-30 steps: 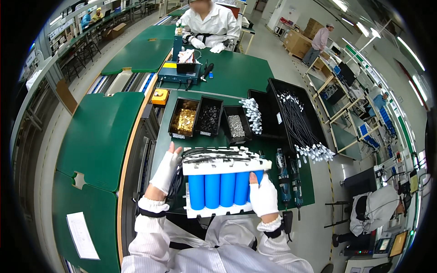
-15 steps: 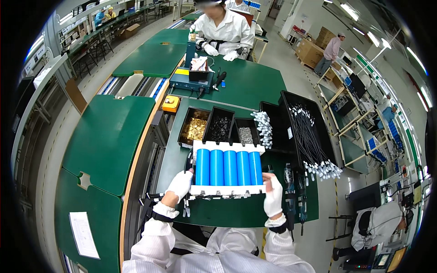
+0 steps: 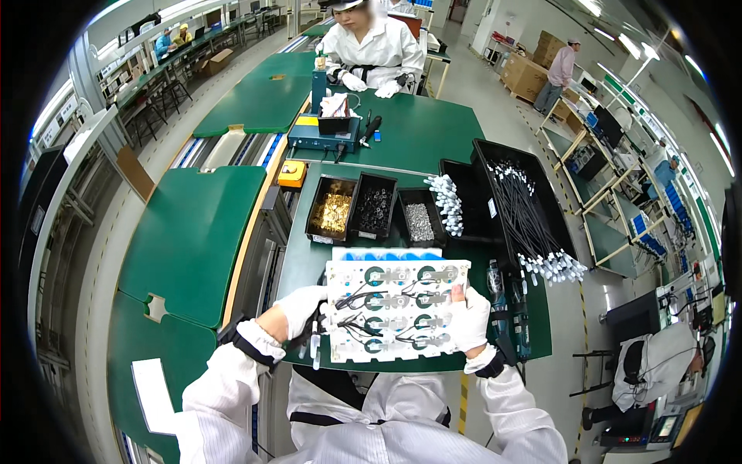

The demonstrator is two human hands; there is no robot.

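Observation:
Between my hands is a battery pack (image 3: 396, 313), its white face with metal tabs and black wires tilted up toward me. The tops of its blue cells show along the far edge. My left hand (image 3: 301, 311), in a white glove, grips the pack's left side by the black leads; its fingertips are partly hidden. My right hand (image 3: 468, 319) is closed on the right edge, with bare fingertips against the white face. Just beyond the pack stand black bins of gold-coloured metal pieces (image 3: 333, 212), small black parts (image 3: 376, 210) and small silver parts (image 3: 420, 224).
A black tray of white-ended cables (image 3: 529, 209) lies at the right, near a bundle of pale connectors (image 3: 446, 203). Power screwdrivers (image 3: 521, 325) rest by my right hand. Across the green bench, a co-worker (image 3: 375, 46) sits behind a blue box-shaped device (image 3: 321, 138).
The pack has been tipped so its tabbed, wired face is up instead of the blue cells' sides. Both hands turned with it, still holding its ends.

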